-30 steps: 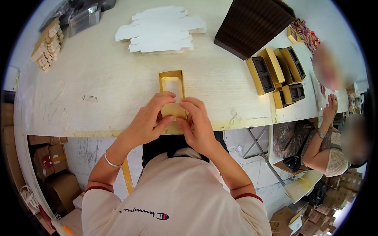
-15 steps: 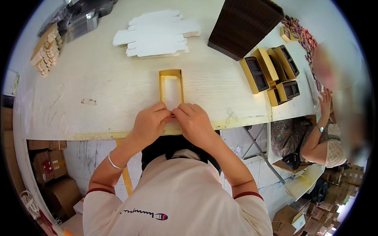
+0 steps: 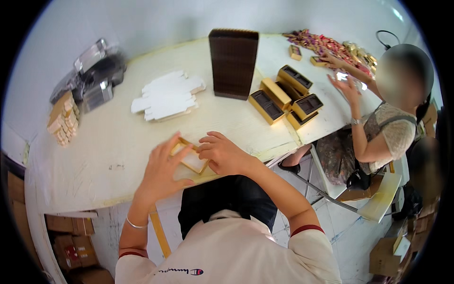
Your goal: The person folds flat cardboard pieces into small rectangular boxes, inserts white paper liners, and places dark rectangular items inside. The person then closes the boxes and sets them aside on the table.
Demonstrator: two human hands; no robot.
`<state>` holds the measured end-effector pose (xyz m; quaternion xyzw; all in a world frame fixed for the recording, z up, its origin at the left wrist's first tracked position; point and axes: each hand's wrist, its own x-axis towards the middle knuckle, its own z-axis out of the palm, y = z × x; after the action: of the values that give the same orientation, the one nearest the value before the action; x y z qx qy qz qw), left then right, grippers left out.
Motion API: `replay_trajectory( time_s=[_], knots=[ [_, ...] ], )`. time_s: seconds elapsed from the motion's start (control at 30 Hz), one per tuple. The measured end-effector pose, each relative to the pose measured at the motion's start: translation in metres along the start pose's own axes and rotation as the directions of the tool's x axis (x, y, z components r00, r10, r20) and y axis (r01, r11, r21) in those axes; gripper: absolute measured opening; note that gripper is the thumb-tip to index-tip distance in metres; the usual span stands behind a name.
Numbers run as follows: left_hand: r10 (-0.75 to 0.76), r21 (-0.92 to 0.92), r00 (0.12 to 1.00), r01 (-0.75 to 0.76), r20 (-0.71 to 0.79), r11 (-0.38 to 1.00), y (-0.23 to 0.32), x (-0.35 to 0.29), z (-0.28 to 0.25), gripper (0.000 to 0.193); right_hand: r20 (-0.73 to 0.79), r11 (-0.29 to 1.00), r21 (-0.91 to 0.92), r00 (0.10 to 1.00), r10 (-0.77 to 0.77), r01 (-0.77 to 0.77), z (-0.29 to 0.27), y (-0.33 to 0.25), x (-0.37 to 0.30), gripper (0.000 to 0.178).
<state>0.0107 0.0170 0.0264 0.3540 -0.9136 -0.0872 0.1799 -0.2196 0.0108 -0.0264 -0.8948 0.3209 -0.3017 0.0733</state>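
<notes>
- Between 9 and 10 o'clock of the open rectangular gold cardboard box (image 3: 194, 169), on the white-topped bench (image 3: 101, 146): a stacked bundle of tan-and-cream folded cardboard pieces (image 3: 63, 122).
- At 10 o'clock: a heap of clear and dark grey plastic packaging (image 3: 98, 94).
- At 8 to 9 o'clock, beside the box: the left hand (image 3: 163, 168). Fingers spread wide, thumb well apart; they have no visible hold. Fingertip contact with the left wall cannot be determined.
- At 11 o'clock: a layered pile of flat white die-cut cardboard blanks (image 3: 165, 97).
- At centre: the box, lying near the front edge of the bench, between the hands, turned at an angle.
- At 3 o'clock, over the right end of the box: the right hand (image 3: 222, 154). Fingers part-bent; whether they grip the wall cannot be determined.
- At 1 o'clock: a tall upright block of dark brown ribbed material (image 3: 234, 64).
- At 2 o'clock: a cluster of gold cardboard boxes with black compartment inserts (image 3: 268, 107).
- Between 1 and 2 o'clock, farther out: a heap of small red, purple and gold pieces (image 3: 326, 43).
- At 2 to 3 o'clock: a seated co-worker (image 3: 376, 135), one arm extended toward the heap.
</notes>
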Motion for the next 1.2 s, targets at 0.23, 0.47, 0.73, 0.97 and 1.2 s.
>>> replay_trajectory(
  time_s=[0.23,0.47,0.73,0.97,1.2],
  knots=[
    [-0.066,-0.214,0.998,0.064,-0.002,0.975,-0.064,0.005,0.045,0.083,-0.602,0.940,-0.293,0.797,-0.038,-0.176,-0.090,0.026,0.022,0.031],
    [-0.320,-0.326,0.908,0.227,-0.271,0.918,-0.040,0.001,0.078,0.068,-0.470,0.696,-0.620,0.882,0.040,-0.362,-0.164,0.094,0.071,0.022],
    [-0.159,-0.049,0.915,0.151,-0.371,0.987,-0.049,0.001,0.088,0.067,-0.178,0.576,-0.647,0.833,0.523,-0.500,-0.205,0.115,0.109,0.020],
    [-0.158,-0.060,0.916,0.146,-0.369,0.987,-0.046,0.005,0.086,0.066,-0.301,0.660,-0.550,0.859,0.415,-0.512,-0.222,0.109,0.109,0.026],
    [-0.214,-0.245,0.932,0.143,-0.292,0.959,-0.055,0.002,0.081,0.073,-0.393,0.970,-0.005,0.892,0.222,-0.244,-0.192,0.025,0.093,0.033]
  ],
)
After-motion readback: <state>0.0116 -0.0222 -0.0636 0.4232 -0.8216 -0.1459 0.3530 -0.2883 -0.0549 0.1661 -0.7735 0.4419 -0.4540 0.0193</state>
